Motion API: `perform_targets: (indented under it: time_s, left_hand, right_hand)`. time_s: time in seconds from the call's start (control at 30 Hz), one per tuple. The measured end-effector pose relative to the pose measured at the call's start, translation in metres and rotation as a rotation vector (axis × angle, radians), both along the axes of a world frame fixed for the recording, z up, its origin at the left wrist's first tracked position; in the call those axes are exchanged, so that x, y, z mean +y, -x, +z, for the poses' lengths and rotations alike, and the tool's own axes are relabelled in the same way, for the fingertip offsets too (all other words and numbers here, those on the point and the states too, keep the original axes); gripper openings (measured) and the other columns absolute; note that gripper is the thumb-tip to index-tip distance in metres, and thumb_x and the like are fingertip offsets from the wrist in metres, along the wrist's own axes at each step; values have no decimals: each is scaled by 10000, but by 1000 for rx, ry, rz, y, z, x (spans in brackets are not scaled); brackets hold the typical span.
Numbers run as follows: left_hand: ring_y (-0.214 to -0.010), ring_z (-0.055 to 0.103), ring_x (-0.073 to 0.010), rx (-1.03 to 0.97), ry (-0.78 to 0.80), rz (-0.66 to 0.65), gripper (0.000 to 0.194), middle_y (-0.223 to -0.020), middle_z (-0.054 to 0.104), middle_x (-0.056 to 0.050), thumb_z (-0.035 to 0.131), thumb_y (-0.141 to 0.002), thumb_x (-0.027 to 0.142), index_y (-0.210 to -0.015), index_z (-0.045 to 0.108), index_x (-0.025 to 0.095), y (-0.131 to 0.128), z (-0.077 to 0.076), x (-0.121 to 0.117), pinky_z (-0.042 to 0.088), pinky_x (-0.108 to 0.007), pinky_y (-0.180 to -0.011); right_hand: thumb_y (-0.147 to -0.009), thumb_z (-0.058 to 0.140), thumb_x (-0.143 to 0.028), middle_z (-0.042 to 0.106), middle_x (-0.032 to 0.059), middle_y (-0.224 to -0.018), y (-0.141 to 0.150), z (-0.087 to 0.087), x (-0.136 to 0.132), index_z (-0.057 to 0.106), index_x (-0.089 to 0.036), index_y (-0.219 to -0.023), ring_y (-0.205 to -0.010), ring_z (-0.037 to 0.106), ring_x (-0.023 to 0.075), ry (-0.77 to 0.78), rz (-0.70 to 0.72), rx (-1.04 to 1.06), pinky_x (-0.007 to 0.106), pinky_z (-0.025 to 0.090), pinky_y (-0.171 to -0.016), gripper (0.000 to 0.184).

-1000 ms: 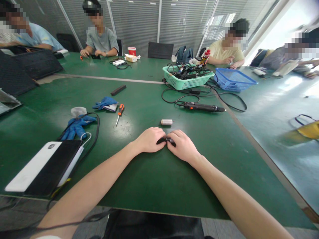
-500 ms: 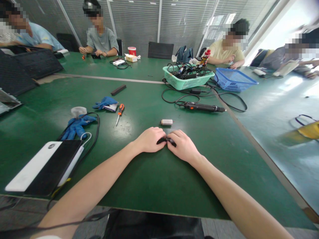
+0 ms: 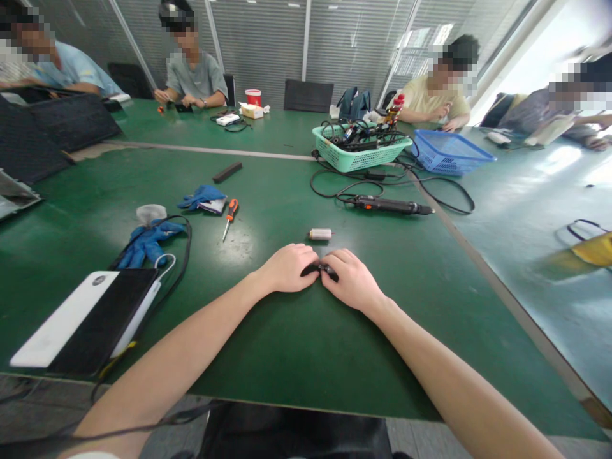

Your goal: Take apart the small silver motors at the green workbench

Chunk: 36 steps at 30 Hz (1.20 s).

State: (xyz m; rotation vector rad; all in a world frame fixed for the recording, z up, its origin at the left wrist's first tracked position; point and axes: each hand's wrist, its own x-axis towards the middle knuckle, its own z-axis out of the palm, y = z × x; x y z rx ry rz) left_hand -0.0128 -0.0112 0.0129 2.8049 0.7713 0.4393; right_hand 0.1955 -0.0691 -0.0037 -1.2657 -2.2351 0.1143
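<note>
Between my two hands, low over the green table, is a small black part, mostly covered by fingers; its kind cannot be made out. My left hand is closed round its left end. Its right end is gripped by my right hand, and the thumbs nearly meet at the middle. Just beyond the fingers lies a small silver cylinder, like a little motor, touched by neither hand. An orange-handled screwdriver rests farther off to the left.
Blue gloves, a phone-like white and black slab with a cable, and a black bar lie left. A corded electric screwdriver is at right. Behind it stand a green basket of tools and a blue basket. Several people sit around.
My hands and the black part stay practically still. Across the table, a person's hand beside a small orange object shifts slightly.
</note>
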Motion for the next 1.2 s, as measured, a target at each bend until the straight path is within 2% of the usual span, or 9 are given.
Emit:
perform_targets:
  time_s: [1.2]
  left_hand:
    - [-927,617,-223,-5,-4,3,163,-947,653,-62,567,-933,331,-961,642,188,0,1,-1,482,-361,-847]
  right_hand:
    - [-908,591,-166,674,76,-988,0,1,-1,658,-227,-996,-933,608,249,-18,-4,12,416,534,-869,126]
